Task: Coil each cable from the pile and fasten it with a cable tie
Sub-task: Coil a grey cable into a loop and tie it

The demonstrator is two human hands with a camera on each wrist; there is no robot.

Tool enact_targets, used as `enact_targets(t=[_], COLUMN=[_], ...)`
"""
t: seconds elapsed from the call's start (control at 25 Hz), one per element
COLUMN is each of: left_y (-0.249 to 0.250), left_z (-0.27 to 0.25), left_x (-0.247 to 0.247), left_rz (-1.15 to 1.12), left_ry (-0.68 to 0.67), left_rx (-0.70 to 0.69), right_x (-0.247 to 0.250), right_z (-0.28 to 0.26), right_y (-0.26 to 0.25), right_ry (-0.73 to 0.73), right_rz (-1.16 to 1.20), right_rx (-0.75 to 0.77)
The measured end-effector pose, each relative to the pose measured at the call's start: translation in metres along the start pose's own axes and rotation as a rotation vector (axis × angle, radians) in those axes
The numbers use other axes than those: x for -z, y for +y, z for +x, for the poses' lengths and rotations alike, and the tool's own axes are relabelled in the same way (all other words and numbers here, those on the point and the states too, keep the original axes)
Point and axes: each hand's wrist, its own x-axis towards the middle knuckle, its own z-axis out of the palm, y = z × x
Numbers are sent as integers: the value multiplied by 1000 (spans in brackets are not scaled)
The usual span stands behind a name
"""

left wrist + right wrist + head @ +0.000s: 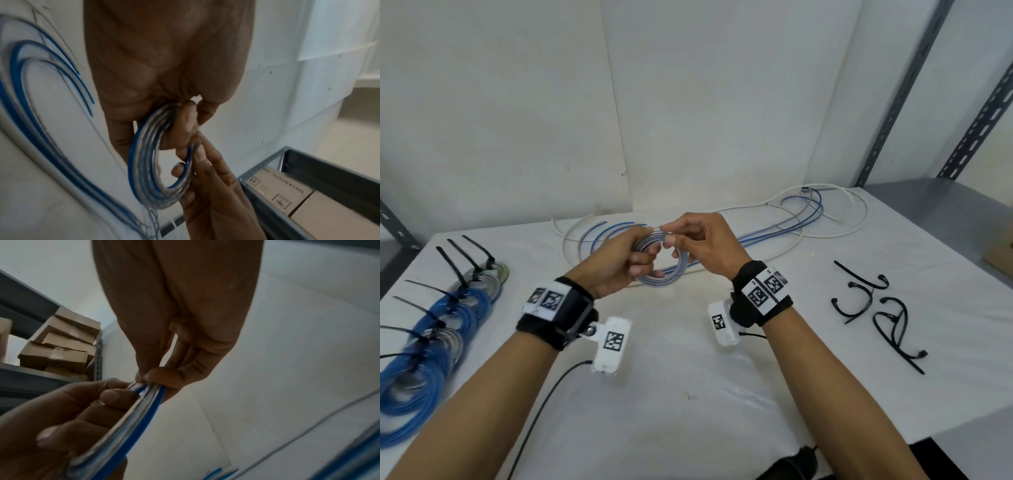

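A small coil of blue-and-grey cable [664, 270] [148, 164] [127, 420] is held above the middle of the white table [688, 394]. My left hand [619, 263] grips the coil's left side with curled fingers. My right hand [698, 240] pinches the coil's top between thumb and fingertips [156, 374]. Loose white, blue and grey cables [774, 226] lie in a pile behind the hands. Loose black cable ties [873, 308] lie on the table at the right.
Finished blue and grey coils [438, 325] with black ties lie in a row at the left edge. Grey shelf uprights [914, 85] rise at the back right. Cardboard boxes [59, 344] sit on shelves. A black wire [541, 404] trails from my left wrist.
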Motion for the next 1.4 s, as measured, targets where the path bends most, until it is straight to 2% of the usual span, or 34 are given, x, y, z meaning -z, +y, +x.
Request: enact_targets(t=[0.12,0.2,0.24,0.28,0.36,0.4,0.48,0.56,0.76,0.92,1.0,1.12,1.24,1.32,1.4], left_y=[0,0,0,1,2,2,0,-5,-5,-6,-11,-19,-26,-31,-33], left_z=[8,11,11,11,11,11,8,3,-10,-7,-1,8,16,19,22], left_x=[-17,-36,-45,-57,-79,-88,-107,-118,-119,-106,-95,-71,-43,-23,-4], left_rz=[46,121,163,197,262,294,344,376,349,286,259,220,196,157,98], left_ry=[18,8,7,3,-4,-8,-48,-84,-102,-47,5,115,241,344,431], left_rx=[6,12,7,0,-8,-10,-9,-12,-38,-78,-92,-97,-84,-92,-122], right_x=[14,42,62,86,133,150,170,177,173,153,131,84,34,9,-10], right_z=[-10,-19,-24,-31,-49,-61,-90,-109,-109,-91,-74,-38,-16,-9,-3], right_y=[-10,-14,-15,-16,-12,-7,5,20,37,17,-2,-19,-27,-31,-29], right_ry=[-19,2,32,58,30,-17,-124,-167,-119,20,121,301,382,351,254], right_rz=[-41,-124,-232,-440,-1008,-1199,-1346,-1375,-1323,-1431,-1376,-984,-317,21,113], right_rx=[-96,-227,-314,-402,-628,-769,-960,-1026,-990,-784,-672,-399,-131,-75,-97])
